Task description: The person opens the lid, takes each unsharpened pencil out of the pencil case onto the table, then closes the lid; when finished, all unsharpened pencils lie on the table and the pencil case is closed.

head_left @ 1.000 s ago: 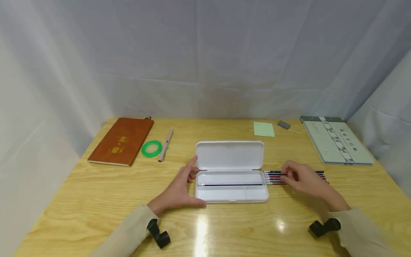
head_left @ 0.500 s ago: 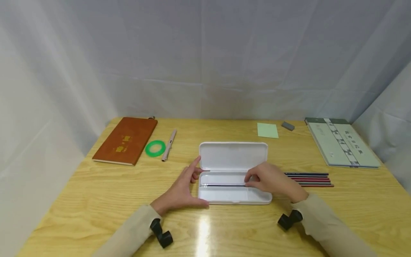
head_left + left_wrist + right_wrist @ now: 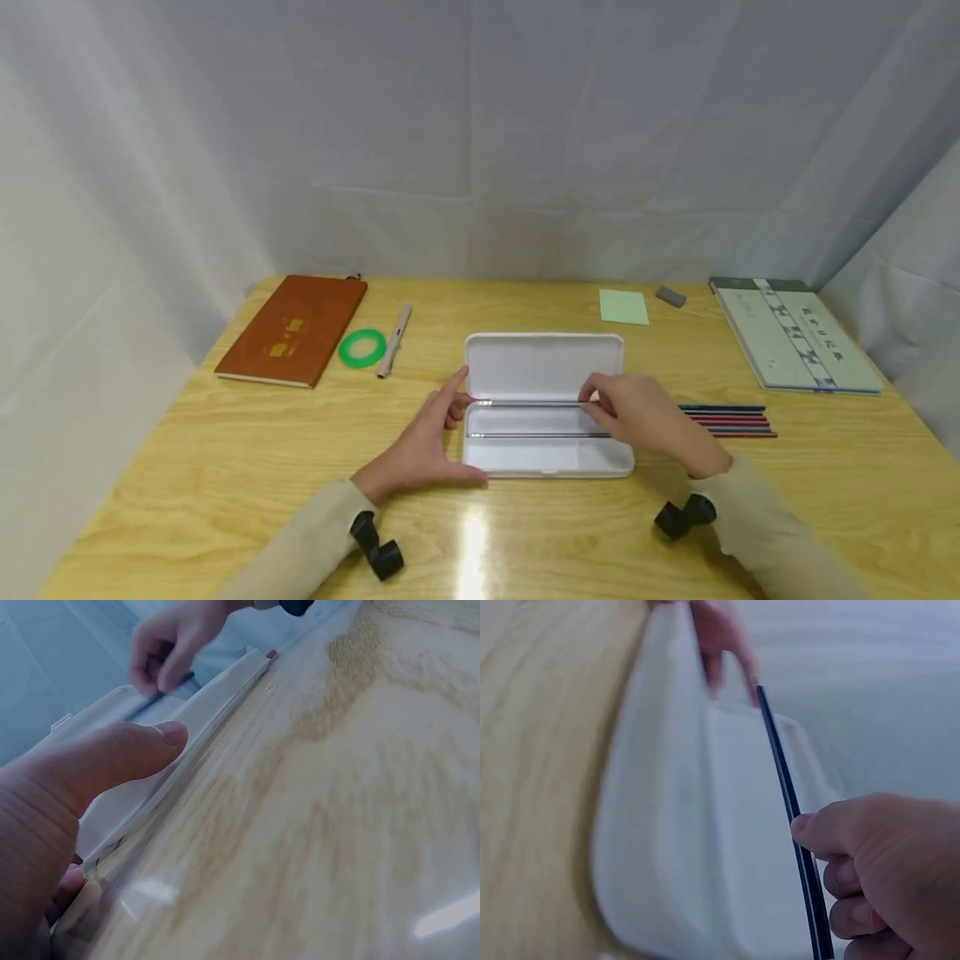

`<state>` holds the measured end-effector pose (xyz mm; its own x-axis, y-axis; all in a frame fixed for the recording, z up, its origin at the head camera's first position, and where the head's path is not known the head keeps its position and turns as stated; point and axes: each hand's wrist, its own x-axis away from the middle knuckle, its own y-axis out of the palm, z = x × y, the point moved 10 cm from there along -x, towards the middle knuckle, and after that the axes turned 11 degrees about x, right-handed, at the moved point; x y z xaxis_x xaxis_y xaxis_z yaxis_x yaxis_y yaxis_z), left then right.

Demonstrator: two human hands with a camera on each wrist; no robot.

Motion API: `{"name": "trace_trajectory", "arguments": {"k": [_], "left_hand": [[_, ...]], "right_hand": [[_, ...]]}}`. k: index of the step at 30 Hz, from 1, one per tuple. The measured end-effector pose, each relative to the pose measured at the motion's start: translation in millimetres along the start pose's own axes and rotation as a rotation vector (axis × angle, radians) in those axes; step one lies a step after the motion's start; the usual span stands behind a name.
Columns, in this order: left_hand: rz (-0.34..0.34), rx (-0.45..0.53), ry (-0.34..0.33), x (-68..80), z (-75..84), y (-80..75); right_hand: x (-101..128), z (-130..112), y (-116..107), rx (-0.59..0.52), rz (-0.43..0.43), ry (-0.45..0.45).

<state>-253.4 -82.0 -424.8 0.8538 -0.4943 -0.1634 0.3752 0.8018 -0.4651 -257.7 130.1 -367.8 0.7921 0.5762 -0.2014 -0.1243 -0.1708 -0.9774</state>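
A white pencil case (image 3: pixel 517 456) lies with its lid (image 3: pixel 543 367) raised. My left hand (image 3: pixel 420 446) holds its left end, thumb at the front corner and fingers by the hinge. Between thumb and fingers, my right hand (image 3: pixel 633 412) pinches a dark pencil (image 3: pixel 784 776) over the case's back edge, roughly parallel to the hinge. Another pencil (image 3: pixel 536 435) lies lengthwise inside. Right of the case is a row of several dark and red pencils (image 3: pixel 731 421), their left ends hidden behind the right hand.
Left on the table are a brown notebook (image 3: pixel 296 329), a green tape ring (image 3: pixel 347 354) and a pale pen (image 3: pixel 393 342). Toward the back right sit a green sticky note (image 3: pixel 624 307), a grey eraser (image 3: pixel 671 297) and a pale green book (image 3: pixel 780 333). Curtains surround the table.
My right hand has come left from the pencil row to the case with a pencil, then shifted back toward the hinge. The left hand has kept its hold on the case.
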Motion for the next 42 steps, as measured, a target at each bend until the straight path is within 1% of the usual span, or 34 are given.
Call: {"name": "trace_trajectory", "arguments": {"k": [2, 4, 6, 9, 13, 16, 19, 24, 29, 31, 35, 40, 42], "left_hand": [[0.002, 0.000, 0.006, -1.0, 0.8, 0.7], [0.007, -0.001, 0.010, -1.7, 1.2, 0.8], [0.008, -0.002, 0.007, -2.0, 0.8, 1.0], [0.007, -0.006, 0.002, -1.7, -0.2, 1.2], [0.013, -0.007, 0.001, -0.7, -1.1, -0.7], [0.021, -0.003, 0.000, 0.3, -1.1, -3.4], [0.018, -0.003, -0.004, 0.3, -1.9, -3.4], [0.001, 0.003, -0.012, -0.6, -2.8, -0.6], [-0.006, 0.004, -0.020, -1.2, -2.8, 1.0], [-0.007, 0.003, -0.018, -1.4, -2.2, 1.3], [-0.012, 0.000, -0.011, -1.9, -0.1, 1.7], [0.004, 0.007, -0.010, -1.5, 0.3, -0.2], [0.005, 0.009, -0.010, -1.8, -0.9, 0.8]], "right_hand": [[13.1, 16.5, -13.6, -0.038, 0.034, 0.055], [30.8, 35.9, -21.2, -0.079, 0.039, 0.108], [52.3, 55.4, -22.6, -0.120, 0.035, 0.140], [87.6, 82.3, -19.0, -0.171, 0.045, 0.168], [128.0, 109.2, -20.0, -0.200, 0.116, 0.190], [145.8, 122.4, -20.9, -0.193, 0.145, 0.207], [154.5, 128.9, -17.3, -0.165, 0.123, 0.217], [154.6, 131.3, -9.1, -0.157, 0.102, 0.222], [143.9, 134.8, -4.6, -0.135, 0.114, 0.270], [136.8, 130.8, -4.7, -0.112, 0.130, 0.250], [116.2, 111.0, -7.7, -0.111, 0.168, 0.163], [71.9, 73.0, -6.2, -0.167, 0.212, 0.101], [54.2, 52.6, -3.3, -0.139, 0.232, 0.056]]}}
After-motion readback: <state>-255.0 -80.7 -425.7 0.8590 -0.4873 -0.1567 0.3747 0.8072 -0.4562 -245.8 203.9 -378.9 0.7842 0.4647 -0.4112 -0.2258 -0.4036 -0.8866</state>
